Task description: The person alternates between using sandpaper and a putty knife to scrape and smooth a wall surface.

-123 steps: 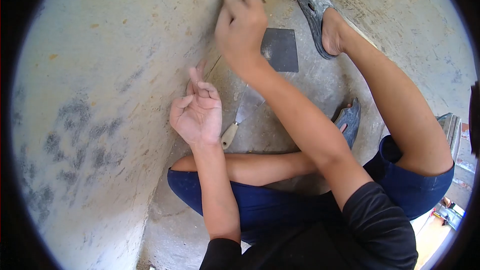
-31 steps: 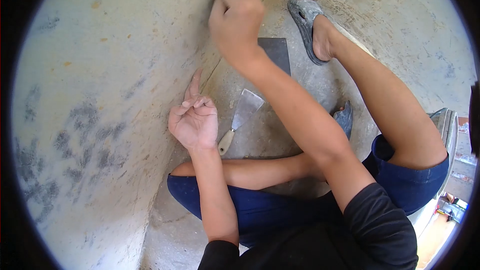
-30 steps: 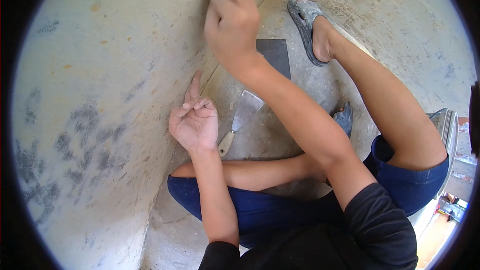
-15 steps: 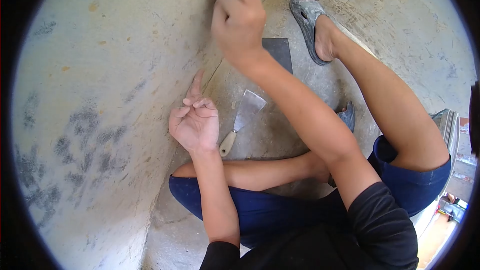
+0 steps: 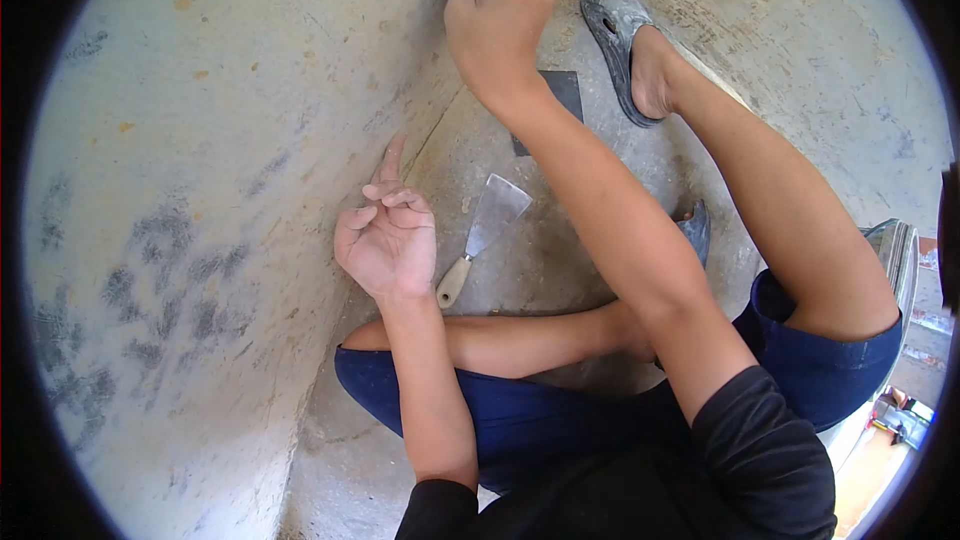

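Note:
My right hand (image 5: 500, 15) is up at the top edge of the view by the wall, its fingers closed. A piece of sandpaper, seen under those fingers half a second ago, is now almost wholly hidden by the hand and the frame edge. Lower down, my left hand (image 5: 388, 235) rests palm up beside the wall, with one finger stretched out and the others loosely bent; nothing is in it. Just right of it a putty knife (image 5: 497, 212) with a pale handle lies on the floor. A dark, flat sheet (image 5: 563, 95), like sandpaper, lies beyond, partly behind my right forearm.
The pale wall (image 5: 230, 120) fills the left side, with dark scuffs and small brown spots. It meets the concrete floor (image 5: 550, 240) along a slanting line. My bent legs and a dusty grey clog (image 5: 617, 40) take up the right side. Another wall rises behind the clog.
My right hand has moved up and slightly right along the wall, taking the sandpaper mostly out of sight. My left hand has stayed nearly still.

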`<action>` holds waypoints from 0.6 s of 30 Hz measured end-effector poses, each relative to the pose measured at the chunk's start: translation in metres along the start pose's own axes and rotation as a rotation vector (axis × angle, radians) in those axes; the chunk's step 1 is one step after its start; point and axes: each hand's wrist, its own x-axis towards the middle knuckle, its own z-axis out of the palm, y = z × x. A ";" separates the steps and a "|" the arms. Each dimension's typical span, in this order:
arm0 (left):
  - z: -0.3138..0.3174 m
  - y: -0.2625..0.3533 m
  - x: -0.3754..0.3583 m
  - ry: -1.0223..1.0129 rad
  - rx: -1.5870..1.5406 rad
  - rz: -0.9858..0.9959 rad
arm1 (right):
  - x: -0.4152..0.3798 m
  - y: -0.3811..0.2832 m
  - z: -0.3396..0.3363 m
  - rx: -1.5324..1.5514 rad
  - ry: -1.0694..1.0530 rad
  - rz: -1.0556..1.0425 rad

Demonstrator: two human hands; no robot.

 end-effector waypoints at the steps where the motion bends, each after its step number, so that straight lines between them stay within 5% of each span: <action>1: 0.003 -0.001 0.001 0.005 0.030 0.006 | 0.001 0.004 0.004 -0.046 0.049 0.048; 4: 0.002 0.000 0.001 0.008 0.012 0.009 | -0.006 -0.013 -0.006 0.096 -0.057 -0.067; 7: -0.003 0.002 0.001 -0.008 -0.035 0.003 | 0.000 0.005 0.004 -0.036 0.068 0.078; 10: -0.004 0.000 0.002 0.006 -0.012 0.019 | -0.002 -0.025 -0.003 0.091 0.008 -0.060; 13: -0.004 0.002 0.003 -0.015 -0.029 -0.007 | 0.000 0.001 0.006 -0.044 0.076 0.110; 18: -0.004 0.002 0.002 0.003 0.025 0.008 | -0.005 -0.004 0.000 0.041 -0.009 0.019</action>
